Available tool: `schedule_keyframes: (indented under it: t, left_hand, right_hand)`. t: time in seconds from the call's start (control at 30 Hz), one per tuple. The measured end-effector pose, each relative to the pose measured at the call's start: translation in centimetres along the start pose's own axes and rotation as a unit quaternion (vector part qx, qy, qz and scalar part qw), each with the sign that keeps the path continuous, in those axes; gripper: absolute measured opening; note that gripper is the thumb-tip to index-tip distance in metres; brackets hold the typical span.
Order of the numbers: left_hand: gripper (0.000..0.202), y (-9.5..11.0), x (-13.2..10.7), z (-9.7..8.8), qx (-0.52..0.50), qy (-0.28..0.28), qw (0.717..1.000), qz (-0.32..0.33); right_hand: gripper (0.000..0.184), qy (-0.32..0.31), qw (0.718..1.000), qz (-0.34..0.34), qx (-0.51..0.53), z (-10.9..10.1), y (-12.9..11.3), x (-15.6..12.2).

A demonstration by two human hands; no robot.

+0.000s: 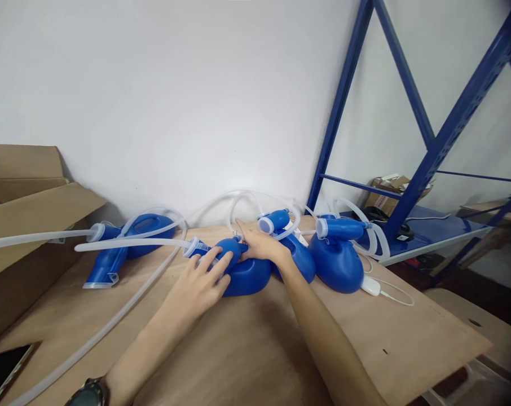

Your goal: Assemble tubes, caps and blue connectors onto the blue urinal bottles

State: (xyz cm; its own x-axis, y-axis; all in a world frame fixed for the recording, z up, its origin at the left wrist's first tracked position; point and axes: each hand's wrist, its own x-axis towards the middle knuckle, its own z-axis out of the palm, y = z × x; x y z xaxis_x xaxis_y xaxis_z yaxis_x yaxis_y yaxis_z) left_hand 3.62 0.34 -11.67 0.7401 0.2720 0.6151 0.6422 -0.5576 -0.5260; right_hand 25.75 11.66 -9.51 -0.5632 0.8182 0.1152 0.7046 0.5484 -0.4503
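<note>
On the table in front of me lies a blue plastic urinal bottle (247,279) with a blue funnel head (228,248) and a clear ribbed hose. My left hand (205,279) rests over the funnel head, its fingers bent around the near side. From the right, my right hand (258,242) grips the narrow end of that head with the thumb; its index finger points up and the other fingertips are hidden. Beside it to the right stand a second blue urinal bottle (300,260) and a third urinal bottle (338,265), each with a coiled hose on top.
Another blue bottle (149,232) and a loose blue funnel (106,262) lie left, near an open cardboard box (39,214). A long clear hose (111,321) crosses the table (238,349). A white device (370,285) with a cable sits right. Blue shelving (344,96) stands behind.
</note>
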Motion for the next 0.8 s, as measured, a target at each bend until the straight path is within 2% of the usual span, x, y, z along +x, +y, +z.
schedule_keyframes:
  t: [0.1,0.2,0.37,0.53,0.7,0.8]
  left_hand:
    - [0.016,0.4,-0.2,0.4,0.006,0.0,1.0,-0.009]
    - [0.015,0.6,-0.6,1.0,0.01,-0.011,1.0,-0.023]
    - [0.012,0.3,-1.2,1.7,0.02,-0.006,0.999,-0.024]
    - [0.014,0.1,-1.3,1.6,0.025,-0.012,0.998,-0.053]
    - [0.022,0.3,-1.4,1.4,0.04,-0.016,0.996,-0.075]
    - [0.023,0.0,-1.6,1.4,0.048,-0.002,0.995,-0.082]
  right_hand:
    - [0.115,0.0,0.998,0.014,0.068,0.5,0.9,0.8]
    - [0.106,0.025,0.997,0.039,0.069,0.8,0.8,1.0]
    - [0.137,-0.004,0.996,0.051,0.076,-0.2,1.0,0.4]
    - [0.144,0.014,0.993,0.065,0.099,-0.7,1.9,0.4]
    - [0.152,-0.032,0.986,0.079,0.141,-0.4,1.5,0.7]
    - [0.158,-0.056,0.978,0.065,0.19,-0.1,0.9,0.6]
